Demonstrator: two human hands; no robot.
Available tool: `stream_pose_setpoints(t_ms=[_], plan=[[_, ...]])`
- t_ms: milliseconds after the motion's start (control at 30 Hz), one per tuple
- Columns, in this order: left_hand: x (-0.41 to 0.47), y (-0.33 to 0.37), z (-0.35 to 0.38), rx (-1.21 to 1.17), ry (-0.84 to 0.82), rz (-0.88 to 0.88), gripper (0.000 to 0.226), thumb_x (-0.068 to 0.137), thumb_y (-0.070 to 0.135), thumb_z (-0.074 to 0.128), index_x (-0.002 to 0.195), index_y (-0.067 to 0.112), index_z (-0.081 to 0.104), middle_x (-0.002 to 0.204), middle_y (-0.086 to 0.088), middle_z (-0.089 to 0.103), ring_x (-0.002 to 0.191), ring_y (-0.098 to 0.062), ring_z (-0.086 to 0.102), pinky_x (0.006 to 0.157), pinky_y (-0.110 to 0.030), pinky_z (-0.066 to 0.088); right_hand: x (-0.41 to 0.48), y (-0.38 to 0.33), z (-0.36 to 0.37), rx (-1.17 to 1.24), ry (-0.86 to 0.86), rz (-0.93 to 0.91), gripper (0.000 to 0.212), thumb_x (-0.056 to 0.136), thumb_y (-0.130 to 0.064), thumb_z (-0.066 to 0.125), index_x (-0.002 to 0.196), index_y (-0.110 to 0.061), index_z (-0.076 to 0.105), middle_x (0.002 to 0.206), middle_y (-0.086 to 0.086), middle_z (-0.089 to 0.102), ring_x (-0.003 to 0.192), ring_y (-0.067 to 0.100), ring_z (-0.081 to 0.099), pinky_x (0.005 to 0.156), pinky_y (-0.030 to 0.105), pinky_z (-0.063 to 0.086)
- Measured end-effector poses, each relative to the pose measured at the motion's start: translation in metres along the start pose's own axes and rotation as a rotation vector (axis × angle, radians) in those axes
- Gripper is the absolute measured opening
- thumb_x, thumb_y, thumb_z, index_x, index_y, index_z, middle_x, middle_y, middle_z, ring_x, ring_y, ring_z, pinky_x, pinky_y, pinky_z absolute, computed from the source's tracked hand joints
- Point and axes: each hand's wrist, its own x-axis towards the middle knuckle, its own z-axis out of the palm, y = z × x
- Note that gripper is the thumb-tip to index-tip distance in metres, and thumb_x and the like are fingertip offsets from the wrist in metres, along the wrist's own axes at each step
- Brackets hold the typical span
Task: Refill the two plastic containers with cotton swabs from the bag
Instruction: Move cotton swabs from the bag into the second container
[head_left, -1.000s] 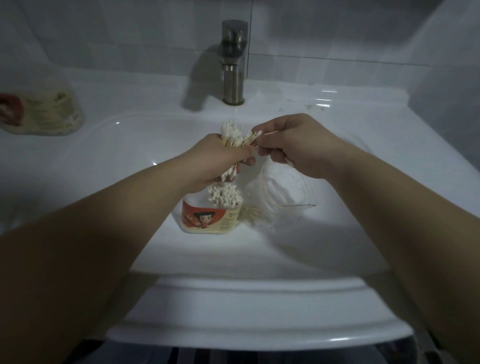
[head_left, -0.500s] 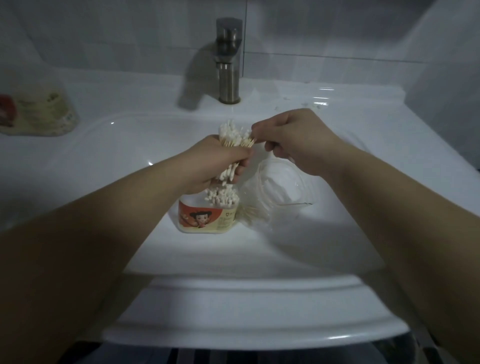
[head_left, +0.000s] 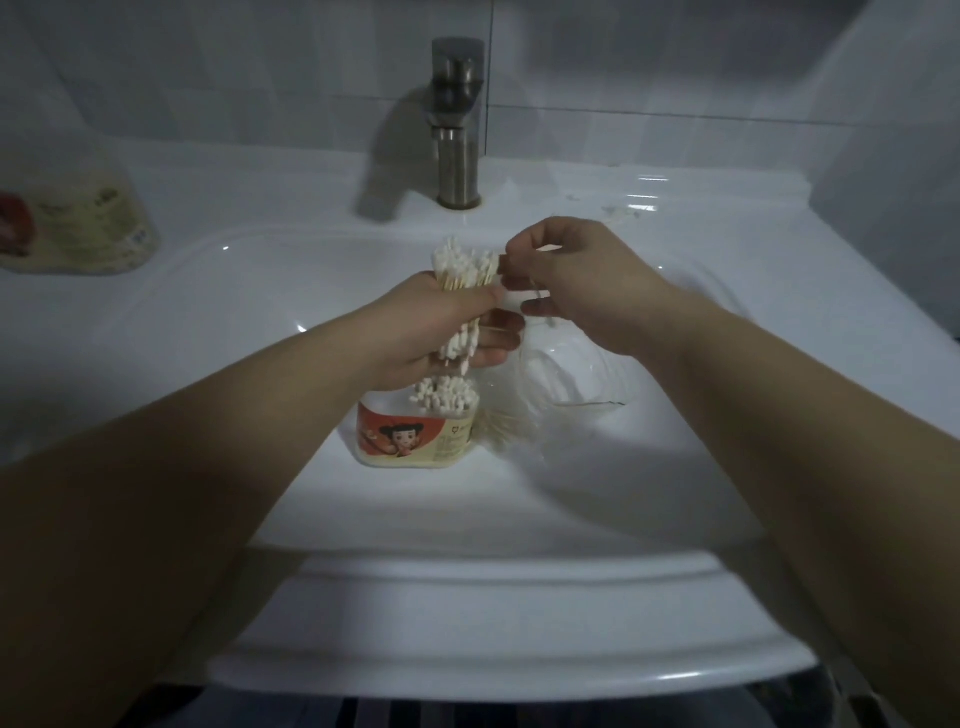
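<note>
My left hand grips an upright bundle of cotton swabs over the sink basin. My right hand is beside it, fingertips pinched at the top of the bundle on one or two swabs. Directly below stands a plastic container with an orange cartoon label, its mouth full of swabs. To its right lies a clear plastic bag with several loose swabs inside. A second container stands on the counter at far left, blurred.
A metal faucet rises behind my hands at the back of the white sink. Tiled wall behind. The counter at right carries a few small scraps.
My right hand has lifted slightly, and its fingertips now sit at the bundle's top right. My left hand keeps the bundle in nearly the same place.
</note>
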Motion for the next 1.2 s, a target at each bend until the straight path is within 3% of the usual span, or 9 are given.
stream_pose_setpoints(t_ms=[133,300,500,667,767,867,1000,1067,1200], plan=[[-0.001,0.002,0.001,-0.066,-0.034,0.018,0.021,0.102,0.017,0.061,0.117,0.006,0.069,0.106,-0.015,0.077,0.097,-0.026,0.075,0.083,-0.037,0.063,-0.004,-0.001,0.006,-0.053,-0.031,-0.026,0.006,0.094,-0.02,0.064,0.089,-0.018,0.062,0.09,0.011,0.07,0.083,0.028,0.066,0.089,0.062,0.056],[-0.004,0.008,0.002,-0.076,0.02,0.004,0.014,0.101,0.014,0.061,0.109,0.003,0.066,0.068,-0.004,0.06,0.055,-0.011,0.061,0.059,-0.026,0.059,-0.005,-0.002,0.005,-0.086,-0.057,-0.057,0.006,0.099,-0.019,0.061,0.094,-0.017,0.059,0.094,0.007,0.074,0.091,0.016,0.074,0.086,0.039,0.061],[-0.001,0.006,-0.001,-0.022,0.018,-0.027,0.01,0.099,0.015,0.065,0.092,0.009,0.065,0.066,-0.004,0.061,0.057,-0.013,0.06,0.056,-0.026,0.055,-0.009,-0.005,0.007,-0.242,-0.121,-0.107,0.041,0.102,-0.009,0.047,0.14,-0.019,0.057,0.114,0.003,0.072,0.103,0.019,0.069,0.084,0.035,0.061],[-0.004,0.006,0.0,-0.044,0.038,-0.027,0.006,0.099,0.012,0.063,0.101,0.01,0.069,0.07,-0.003,0.07,0.059,-0.012,0.067,0.05,-0.023,0.053,-0.019,-0.009,0.005,-0.344,-0.357,-0.184,0.041,0.083,0.004,0.063,0.121,-0.012,0.067,0.109,0.002,0.074,0.097,0.009,0.07,0.086,0.027,0.055],[-0.002,0.007,-0.001,-0.113,0.026,-0.073,0.018,0.101,0.014,0.059,0.115,0.014,0.07,0.085,-0.001,0.074,0.076,-0.012,0.072,0.056,-0.027,0.058,-0.023,-0.011,0.005,-0.61,-0.376,-0.217,0.097,0.073,-0.027,0.091,0.154,-0.018,0.038,0.129,-0.014,0.059,0.111,-0.004,0.058,0.1,0.015,0.046],[0.0,0.008,-0.002,-0.222,-0.013,-0.111,0.018,0.103,0.012,0.052,0.107,0.011,0.069,0.091,-0.007,0.071,0.083,-0.017,0.069,0.066,-0.031,0.06,-0.026,-0.011,0.014,-0.648,-0.405,-0.261,0.132,0.068,-0.027,0.095,0.162,-0.013,0.004,0.121,-0.018,0.047,0.096,-0.014,0.056,0.08,-0.001,0.041],[-0.002,0.01,-0.001,-0.242,-0.009,-0.122,0.016,0.103,0.01,0.052,0.097,0.01,0.067,0.077,-0.003,0.07,0.062,-0.011,0.067,0.051,-0.023,0.055,-0.02,-0.01,0.013,-0.724,-0.245,-0.389,0.062,0.068,-0.036,0.093,0.119,-0.028,0.058,0.089,-0.013,0.061,0.076,-0.002,0.057,0.068,0.015,0.042],[-0.004,0.011,-0.002,-0.237,-0.017,-0.128,0.017,0.103,0.011,0.051,0.097,0.009,0.067,0.077,-0.002,0.071,0.058,-0.01,0.067,0.048,-0.021,0.053,-0.02,-0.01,0.01,-0.69,-0.213,-0.381,0.054,0.068,-0.036,0.092,0.111,-0.028,0.06,0.08,-0.016,0.059,0.069,-0.008,0.055,0.065,0.012,0.04],[-0.001,0.011,-0.003,-0.201,-0.027,-0.124,0.02,0.103,0.014,0.05,0.104,0.011,0.07,0.091,-0.004,0.073,0.079,-0.014,0.07,0.061,-0.026,0.056,-0.02,-0.009,0.013,-0.652,-0.27,-0.343,0.125,0.067,-0.041,0.093,0.163,-0.024,0.014,0.113,-0.015,0.062,0.088,-0.007,0.061,0.076,0.006,0.045]])
